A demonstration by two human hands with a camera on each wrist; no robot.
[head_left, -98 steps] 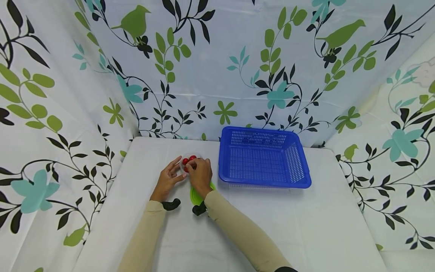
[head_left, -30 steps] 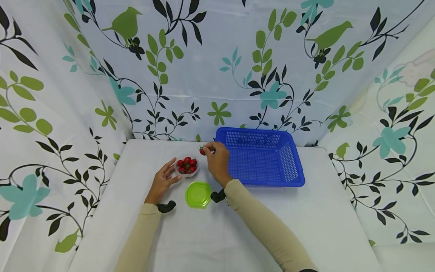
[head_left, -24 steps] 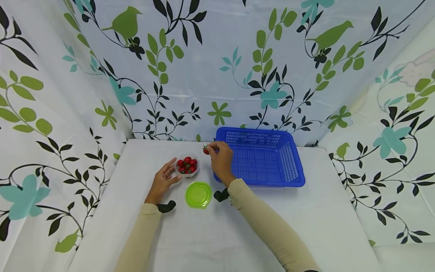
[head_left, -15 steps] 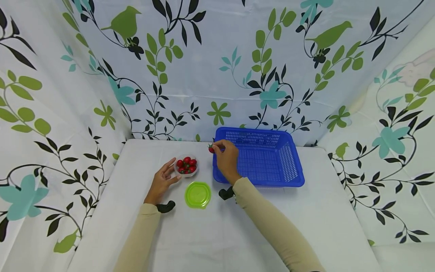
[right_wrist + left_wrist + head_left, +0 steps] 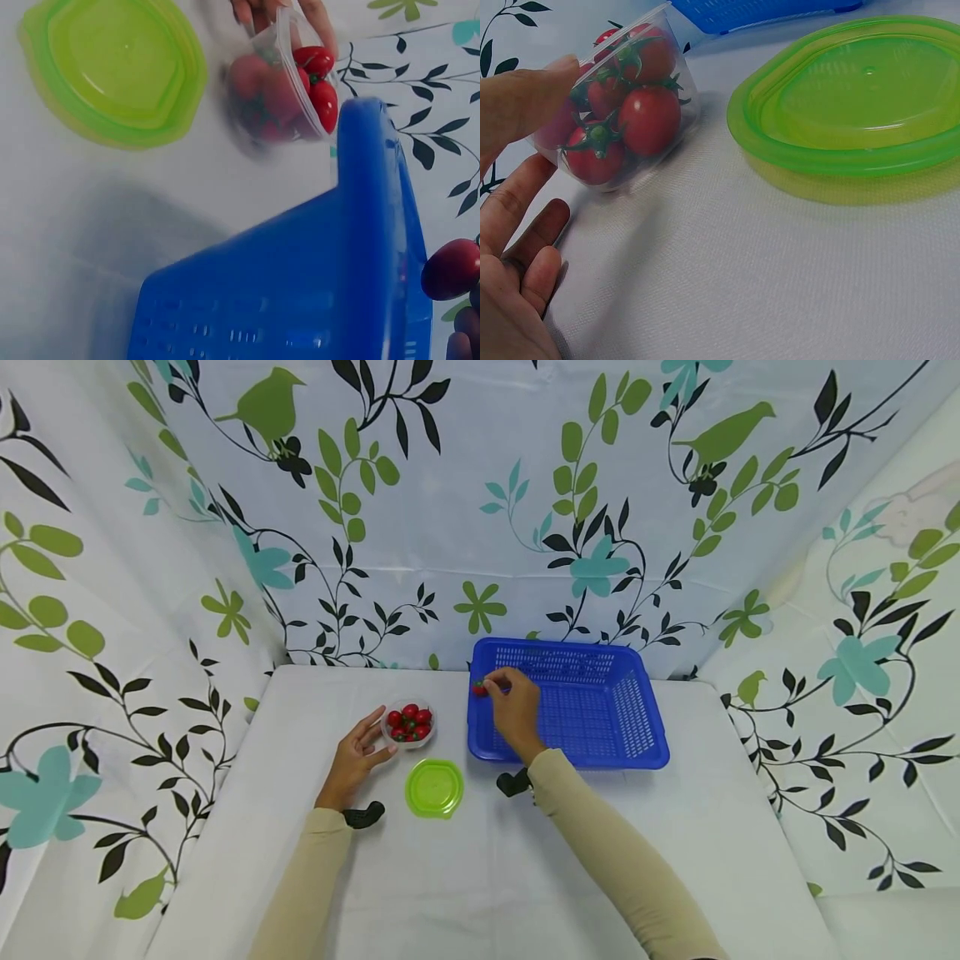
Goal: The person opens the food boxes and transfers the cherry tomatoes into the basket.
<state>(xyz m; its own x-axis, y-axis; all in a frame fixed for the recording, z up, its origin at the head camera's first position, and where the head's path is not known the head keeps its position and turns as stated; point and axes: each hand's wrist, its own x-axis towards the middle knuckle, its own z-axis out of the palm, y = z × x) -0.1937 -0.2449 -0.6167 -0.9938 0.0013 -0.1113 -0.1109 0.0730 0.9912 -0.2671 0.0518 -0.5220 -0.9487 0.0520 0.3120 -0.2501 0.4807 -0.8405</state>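
My right hand point(image 5: 517, 706) pinches a red cherry tomato point(image 5: 480, 689) at its fingertips, over the left rim of the blue plastic basket point(image 5: 592, 714). In the right wrist view that tomato point(image 5: 450, 270) shows beyond the basket's edge, with only the fingertips in sight. To the left, my left hand point(image 5: 351, 767) holds a small clear plastic container point(image 5: 686, 105), thumb at the rim and a finger along its side. Several cherry tomatoes point(image 5: 651, 120) with green stems fill it. Its other fingers hang loosely below.
A green plastic lid point(image 5: 435, 789) lies on the white-covered table point(image 5: 465, 877), in front of the container and left of the basket. Behind the table hangs a leaf-and-bird patterned curtain point(image 5: 435, 527).
Earlier the right hand was at the container; it has lifted a cherry tomato out and carried it rightward to the basket's left rim. The left hand has stayed at the container.
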